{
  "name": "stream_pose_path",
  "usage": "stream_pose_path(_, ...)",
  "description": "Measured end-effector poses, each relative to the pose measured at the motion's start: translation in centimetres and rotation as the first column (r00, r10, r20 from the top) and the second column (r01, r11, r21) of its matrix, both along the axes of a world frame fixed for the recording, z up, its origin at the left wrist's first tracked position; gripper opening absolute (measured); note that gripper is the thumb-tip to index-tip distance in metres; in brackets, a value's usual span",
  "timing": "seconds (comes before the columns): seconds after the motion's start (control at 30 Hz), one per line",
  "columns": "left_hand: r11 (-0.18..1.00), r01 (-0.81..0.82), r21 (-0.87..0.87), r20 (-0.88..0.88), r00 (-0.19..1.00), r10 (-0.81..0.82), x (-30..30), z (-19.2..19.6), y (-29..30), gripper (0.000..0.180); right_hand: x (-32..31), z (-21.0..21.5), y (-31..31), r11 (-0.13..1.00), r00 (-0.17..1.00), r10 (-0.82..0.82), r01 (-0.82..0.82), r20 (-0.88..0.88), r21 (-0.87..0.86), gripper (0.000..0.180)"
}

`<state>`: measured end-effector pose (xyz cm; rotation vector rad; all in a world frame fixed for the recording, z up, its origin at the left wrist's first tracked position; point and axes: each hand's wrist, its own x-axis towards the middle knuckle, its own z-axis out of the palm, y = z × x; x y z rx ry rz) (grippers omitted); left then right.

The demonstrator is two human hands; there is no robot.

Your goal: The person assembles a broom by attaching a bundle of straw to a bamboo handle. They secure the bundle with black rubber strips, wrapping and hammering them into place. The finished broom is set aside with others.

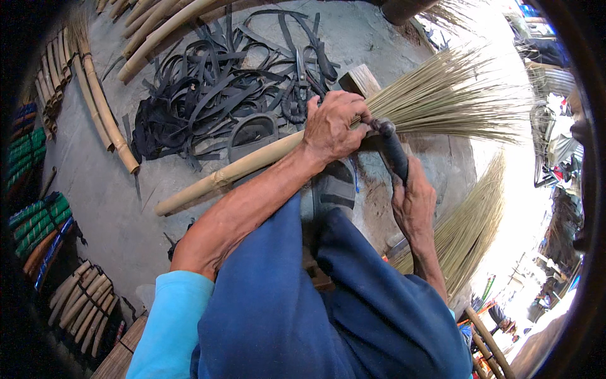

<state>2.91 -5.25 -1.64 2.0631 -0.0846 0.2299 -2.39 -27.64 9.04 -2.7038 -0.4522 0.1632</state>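
Note:
A broom lies across in front of me, its bamboo handle [227, 177] running to the lower left and its dry bristles [448, 95] fanning out to the right. My left hand [338, 126] is closed around the join where bamboo meets bristles, thumb and fingertips pinched at its right side. In my right hand [415, 196] is a dark-handled hammer [395, 155], gripped by the lower part of its shaft. Its head reaches up close to my left fingertips; whether they touch cannot be made out. Beneath the broom, a wooden block [361, 81] shows partly.
Black rubber strips [214, 88] lie in a tangled heap beyond my left arm, with scissors [301, 69] at its right. Bamboo poles [104, 110] are at the left, near bundled short sticks [85, 306]. A second bristle bundle [473, 227] rests beside my right forearm.

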Motion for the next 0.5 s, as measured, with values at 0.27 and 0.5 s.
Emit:
stream_pose_path(0.27, 0.993, 0.022, -0.116, -0.003, 1.000, -0.022, 0.1, -0.9, 0.0, 0.020, -0.5, 0.0, 0.2, 0.996, 0.996, -0.082, 0.083, -0.028, 0.021, 0.036)
stream_pose_path(0.5, 0.990, 0.074, -0.124, -0.042, 0.996, -0.080, 0.7, -1.1, 0.6, 0.018, -0.5, -0.6, 0.3, 0.998, 0.997, -0.061, 0.062, -0.044, 0.015, 0.027)
